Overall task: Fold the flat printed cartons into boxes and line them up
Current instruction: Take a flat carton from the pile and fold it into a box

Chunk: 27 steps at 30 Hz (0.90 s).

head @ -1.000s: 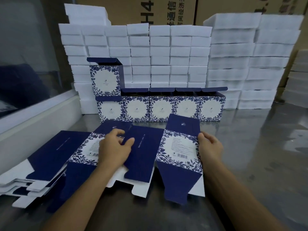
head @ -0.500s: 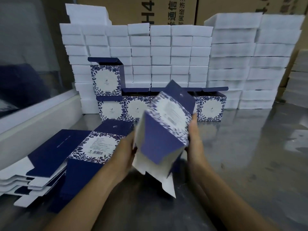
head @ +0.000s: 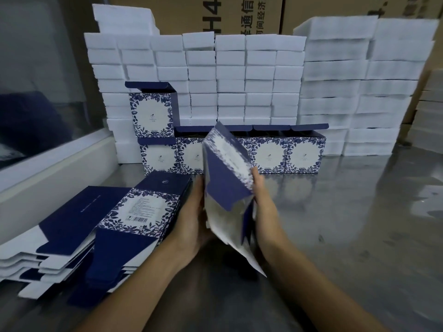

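Observation:
I hold one blue-and-white printed carton (head: 225, 183) upright and tilted above the steel table, partly opened into a sleeve, its white bottom flaps hanging toward me. My left hand (head: 194, 216) grips its left side from below. My right hand (head: 260, 190) grips its right edge, fingers curled over the printed face. A stack of flat cartons (head: 96, 236) lies at the left. Folded boxes (head: 304, 154) stand in a row at the back, lids open, and one more box (head: 152, 113) sits on top at the row's left end.
White foam blocks (head: 239, 75) are stacked in a wall behind the boxes, with brown shipping cartons (head: 239, 13) above. A white ledge with a glass pane (head: 48, 164) runs along the left. Bare steel table (head: 359, 224) stretches to the right.
The carton went from lying flat on the table to being lifted and opened between both hands; since half a second ago it has swung more upright and narrower.

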Motion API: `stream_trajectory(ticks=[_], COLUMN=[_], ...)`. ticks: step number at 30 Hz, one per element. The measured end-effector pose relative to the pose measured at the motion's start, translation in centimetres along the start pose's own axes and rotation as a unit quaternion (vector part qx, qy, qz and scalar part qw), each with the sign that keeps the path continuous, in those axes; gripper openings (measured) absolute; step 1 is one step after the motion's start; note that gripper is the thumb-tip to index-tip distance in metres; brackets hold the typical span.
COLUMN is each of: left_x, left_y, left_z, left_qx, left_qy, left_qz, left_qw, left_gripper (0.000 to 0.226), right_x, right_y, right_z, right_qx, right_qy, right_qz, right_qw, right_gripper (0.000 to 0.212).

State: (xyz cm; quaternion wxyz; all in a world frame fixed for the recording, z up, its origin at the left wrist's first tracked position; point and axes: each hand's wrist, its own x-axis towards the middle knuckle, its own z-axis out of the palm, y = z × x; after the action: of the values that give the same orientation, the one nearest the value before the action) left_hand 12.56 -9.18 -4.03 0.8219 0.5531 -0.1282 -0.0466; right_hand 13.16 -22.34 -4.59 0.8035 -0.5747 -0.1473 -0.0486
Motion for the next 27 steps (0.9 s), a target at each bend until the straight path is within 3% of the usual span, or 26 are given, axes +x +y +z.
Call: stream_trajectory(ticks=[2,3,5,7,9,11,13,16,18,19,21,22,24,27], left_x=[-0.3,-0.3,-0.2,-0.3,-0.2,0.0,0.3,0.3,0.2,0.2,0.5,0.7,0.9,0.6], left_y=[0.7,0.6,0.3,-0.3,-0.8,-1.0,-1.1,-1.5,-1.6,-1.5,-1.5,-1.4,-1.2,-0.9], left_z=[-0.7,-1.1,-1.3,-1.3,-1.0,-0.4,-0.2,-0.7,-1.1,-1.2,-1.8,-1.9,-1.6,-1.4], left_qx=[0.026,0.051,0.161,0.269,0.319,0.272,0.275,0.286,0.287,0.318,0.328,0.314,0.3,0.245], left_qy=[-0.048,-0.034,-0.025,-0.034,-0.01,0.006,0.03,0.068,0.117,0.142,0.189,0.213,0.235,0.269], left_qz=[0.004,0.013,0.044,0.057,0.071,0.098,0.113,0.114,0.104,0.094,0.089,0.096,0.107,0.153], left_qw=[0.998,0.998,0.986,0.961,0.945,0.957,0.954,0.949,0.945,0.933,0.921,0.92,0.918,0.919], left_gripper=[0.082,0.1,0.121,0.132,0.123,0.093,0.068,0.044,0.02,0.013,0.017,0.022,0.031,0.039], right_x=[0.1,0.3,0.6,0.6,0.6,0.5,0.3,-0.3,-0.8,-0.9,-0.9,-0.9,-0.8,-0.2], right_y=[-0.5,-0.6,-0.5,-0.6,-0.7,-0.9,-1.0,-0.5,-0.2,-0.1,0.0,0.0,0.2,0.1], right_z=[-0.3,-0.8,-1.9,-2.4,-2.5,-1.9,-1.2,-1.0,-1.3,-1.6,-1.8,-1.8,-1.8,-2.2], right_qx=[0.127,0.161,0.204,0.202,0.176,0.145,0.079,-0.092,-0.183,-0.212,-0.283,-0.321,-0.364,-0.377], right_qy=[0.041,0.09,0.153,0.156,0.159,0.156,0.097,0.005,-0.067,-0.099,-0.14,-0.146,-0.149,-0.107], right_qz=[0.05,0.07,0.108,0.123,0.11,0.066,0.008,-0.055,-0.078,-0.065,-0.021,-0.006,-0.006,-0.033], right_qw=[0.99,0.98,0.961,0.959,0.965,0.975,0.992,0.994,0.978,0.97,0.949,0.936,0.919,0.919], right_gripper=[0.05,0.054,0.069,0.079,0.077,0.06,0.047,0.079,0.081,0.094,0.132,0.139,0.132,0.092])
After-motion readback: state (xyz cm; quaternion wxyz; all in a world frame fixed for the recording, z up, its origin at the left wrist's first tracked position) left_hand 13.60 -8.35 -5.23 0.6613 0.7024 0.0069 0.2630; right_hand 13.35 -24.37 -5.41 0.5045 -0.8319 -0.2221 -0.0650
